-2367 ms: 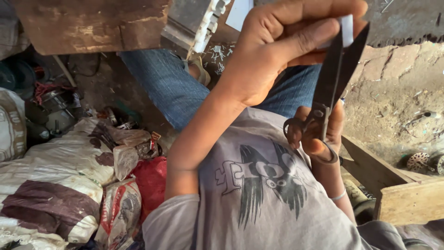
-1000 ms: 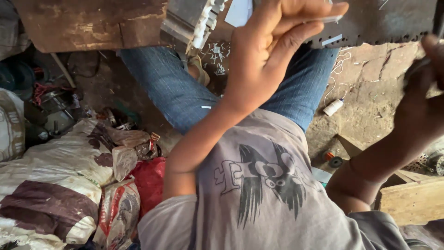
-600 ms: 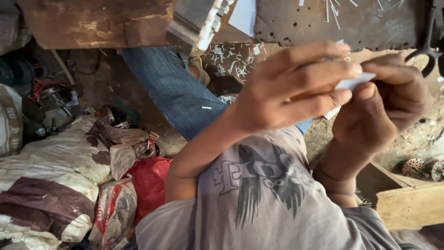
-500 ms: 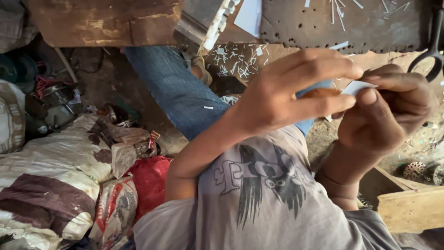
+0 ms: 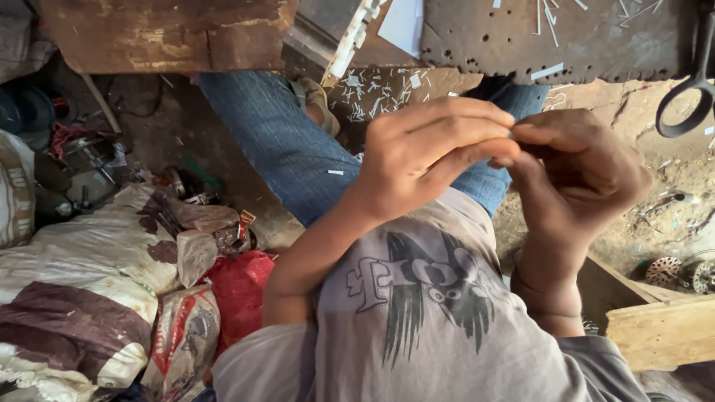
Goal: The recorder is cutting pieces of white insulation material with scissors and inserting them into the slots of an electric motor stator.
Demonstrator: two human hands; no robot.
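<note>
Two hands meet fingertip to fingertip above the lap: left hand (image 5: 424, 160) and right hand (image 5: 581, 175) both pinch something too small to make out. Black scissors (image 5: 689, 82) hang off the dark counter (image 5: 596, 41), well apart.

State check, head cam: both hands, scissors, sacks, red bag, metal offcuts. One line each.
left hand: raised, fingers curled, fingertips meeting the right hand's; anything pinched is hidden.
right hand: raised, fingertips pressed against the left hand's.
scissors: lying on the dark board, untouched, only the handles in view.
white strips: loose, scattered on the board.
sacks: filled, stained, lying on the floor.
red bag: crumpled between the sacks.
</note>
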